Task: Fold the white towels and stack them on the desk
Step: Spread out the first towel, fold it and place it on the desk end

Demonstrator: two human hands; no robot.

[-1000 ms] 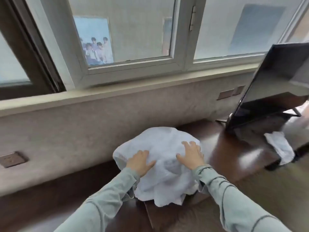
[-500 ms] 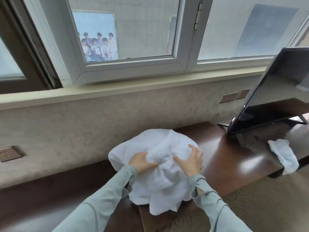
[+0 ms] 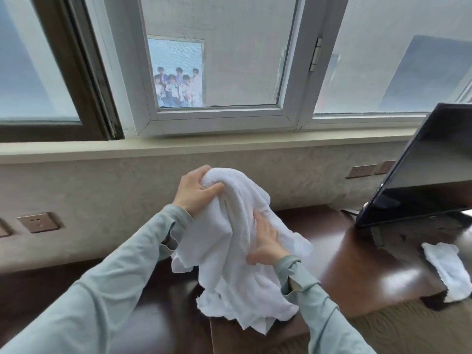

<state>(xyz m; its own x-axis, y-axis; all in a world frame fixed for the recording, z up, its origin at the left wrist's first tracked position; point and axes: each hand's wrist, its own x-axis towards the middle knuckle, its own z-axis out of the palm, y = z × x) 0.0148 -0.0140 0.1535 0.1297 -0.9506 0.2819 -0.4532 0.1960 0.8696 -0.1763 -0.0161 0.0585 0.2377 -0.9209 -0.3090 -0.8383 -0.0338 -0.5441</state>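
A crumpled white towel (image 3: 229,267) hangs in the air above the dark wooden desk (image 3: 357,272). My left hand (image 3: 194,191) grips its top, bunched between thumb and fingers, at about sill height. Lower down, my right hand (image 3: 267,242) grips the cloth near its middle; the fingertips are buried in the folds. The towel's lower edge drapes down onto the desk's front. A second, smaller white towel (image 3: 448,272) lies crumpled at the desk's right front edge.
A dark monitor (image 3: 421,169) leans on its stand at the back right of the desk. Wall sockets (image 3: 38,222) sit in the textured wall under the window sill. Patterned carpet (image 3: 408,328) shows below the desk's front edge.
Both hands went from lying flat on the towel heap to gathering it. My left hand has lifted the towel's top well above the desk, and the right hand holds it lower down.
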